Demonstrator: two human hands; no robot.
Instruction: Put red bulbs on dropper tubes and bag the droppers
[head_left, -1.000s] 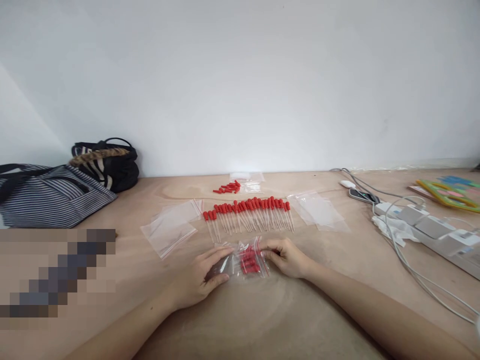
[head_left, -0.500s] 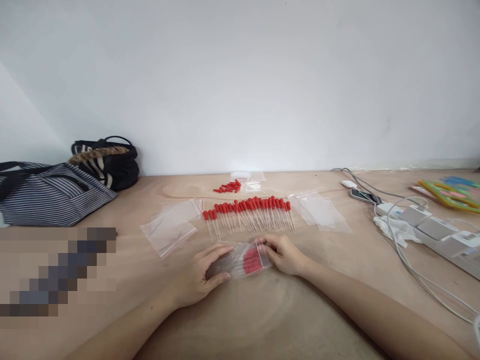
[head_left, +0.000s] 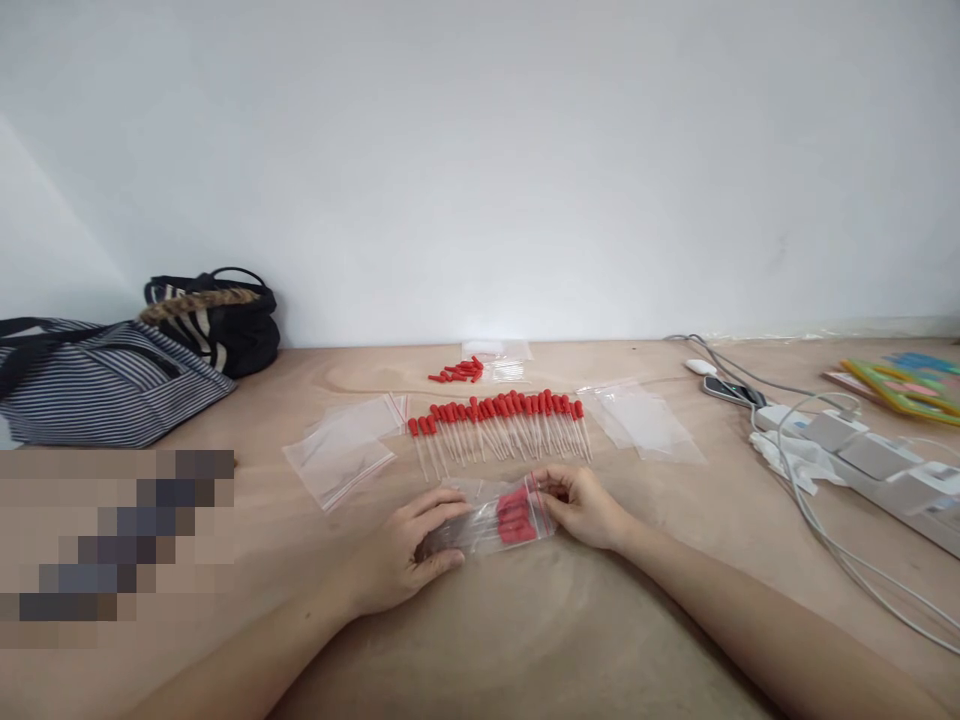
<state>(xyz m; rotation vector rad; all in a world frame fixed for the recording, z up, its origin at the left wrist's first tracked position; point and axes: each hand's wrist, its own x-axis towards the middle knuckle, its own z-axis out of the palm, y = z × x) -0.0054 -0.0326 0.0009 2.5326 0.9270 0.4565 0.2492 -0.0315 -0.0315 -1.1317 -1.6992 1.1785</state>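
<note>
A clear zip bag (head_left: 486, 532) lies in front of me with several red-bulbed droppers inside, their bulbs toward the zip end at the right. My right hand (head_left: 583, 505) pinches the bag by that end, near the red zip line. At the other end, my left hand (head_left: 420, 540) curls its fingers and thumb around the bag's edges. Just beyond the hands, a row of droppers with red bulbs (head_left: 517, 404) and thin pale stems is laid side by side, stems toward me.
Flat zip bags (head_left: 341, 460) lie left of the row, and more clear bags (head_left: 646, 420) lie right of it. Behind are loose red bulbs (head_left: 459, 372) and clear stems (head_left: 506, 370). A power strip (head_left: 862, 455) with cables stands right; a striped bag (head_left: 127, 385) sits left.
My right hand has shifted slightly right with the zip end of the bag, and the red bulbs inside moved with it. My left hand stays nearly in place.
</note>
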